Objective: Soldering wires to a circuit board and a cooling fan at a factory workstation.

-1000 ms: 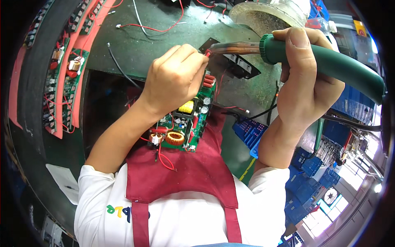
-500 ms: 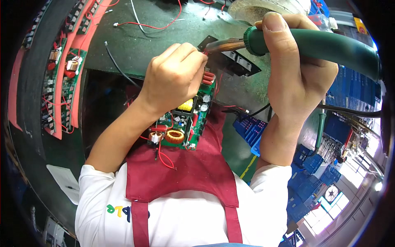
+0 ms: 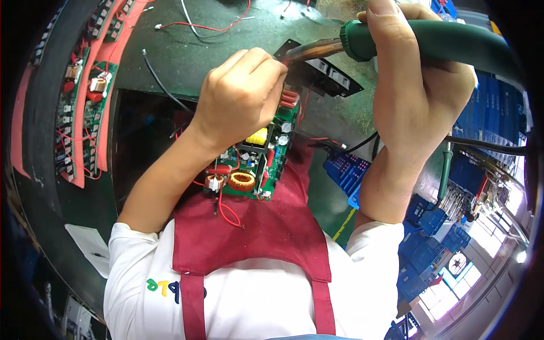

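Note:
My right hand (image 3: 422, 85) is wrapped round the green handle of a soldering iron (image 3: 323, 49), its metal shaft pointing left. The iron's tip reaches the fingertips of my left hand (image 3: 241, 93), which are pinched on a small red wire (image 3: 284, 63), mostly hidden by them. Right beside the tip lies a black panel (image 3: 328, 76) with pale rectangular sockets. Under my left hand is a green circuit board (image 3: 258, 164) carrying a copper-wound ring coil, a yellow-wrapped transformer and several capacitors. My left hand covers part of it. A red wire loop (image 3: 226, 212) hangs from its near edge over my apron.
Pink strips (image 3: 102, 136) with more circuit boards stand at the left. Loose wires (image 3: 209, 37) and a black cable (image 3: 161, 85) lie on the dark worktop (image 3: 153, 54). Another green-handled tool (image 3: 445, 173) and blue bins (image 3: 428, 218) are at the right.
My right hand and the iron's handle have shifted slightly up and right, while the tip stays by my left fingertips. My left hand keeps its pinch and has barely moved.

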A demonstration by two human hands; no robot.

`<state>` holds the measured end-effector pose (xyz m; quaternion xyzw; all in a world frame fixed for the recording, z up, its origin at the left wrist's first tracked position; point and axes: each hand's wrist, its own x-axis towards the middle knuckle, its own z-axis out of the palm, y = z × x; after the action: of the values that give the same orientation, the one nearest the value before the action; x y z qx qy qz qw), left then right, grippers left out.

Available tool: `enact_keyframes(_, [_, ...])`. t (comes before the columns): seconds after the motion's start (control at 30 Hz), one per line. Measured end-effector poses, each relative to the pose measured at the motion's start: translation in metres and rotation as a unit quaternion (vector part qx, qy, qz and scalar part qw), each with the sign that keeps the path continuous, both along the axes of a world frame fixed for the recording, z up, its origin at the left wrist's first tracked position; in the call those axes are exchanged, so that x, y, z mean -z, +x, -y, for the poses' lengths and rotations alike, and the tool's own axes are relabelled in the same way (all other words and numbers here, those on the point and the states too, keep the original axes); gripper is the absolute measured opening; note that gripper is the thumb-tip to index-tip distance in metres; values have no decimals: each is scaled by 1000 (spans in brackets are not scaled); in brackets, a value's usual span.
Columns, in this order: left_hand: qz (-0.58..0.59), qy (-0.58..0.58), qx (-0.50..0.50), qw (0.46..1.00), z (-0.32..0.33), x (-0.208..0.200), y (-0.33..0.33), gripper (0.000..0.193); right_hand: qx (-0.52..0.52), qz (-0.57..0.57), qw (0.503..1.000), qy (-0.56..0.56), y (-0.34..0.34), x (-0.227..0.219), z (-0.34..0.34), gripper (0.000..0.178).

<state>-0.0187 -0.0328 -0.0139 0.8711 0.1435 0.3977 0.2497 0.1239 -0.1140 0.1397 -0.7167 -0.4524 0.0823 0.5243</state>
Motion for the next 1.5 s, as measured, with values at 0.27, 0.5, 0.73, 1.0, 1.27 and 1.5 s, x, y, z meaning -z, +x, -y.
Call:
enact_keyframes(0.27, [-14, -2, -4, 1000, -3, 1, -2, 10, -37, 92, 995, 0, 5, 1, -8, 19])
enact_keyframes(0.5, [-23, -3, -7, 1000, -3, 1, -3, 11, -62, 72, 994, 47, 8, 9, -14, 19])
enact_keyframes(0.73, [-24, 3, -5, 1000, -2, 1, -2, 11, -73, 49, 994, 59, 8, 11, -13, 19])
enact_keyframes(1.0, [-21, 5, -11, 1000, -4, 3, -4, 10, 3, 47, 997, 54, -7, 2, -6, 15])
enact_keyframes(1.27, [-19, 0, -5, 1000, -2, 2, -3, 8, 115, 169, 970, 129, 15, 8, 33, 36])
enact_keyframes(1.5, [-16, -2, 3, 1000, -2, -1, 0, 8, 55, 113, 978, 165, 38, 40, 94, 38])
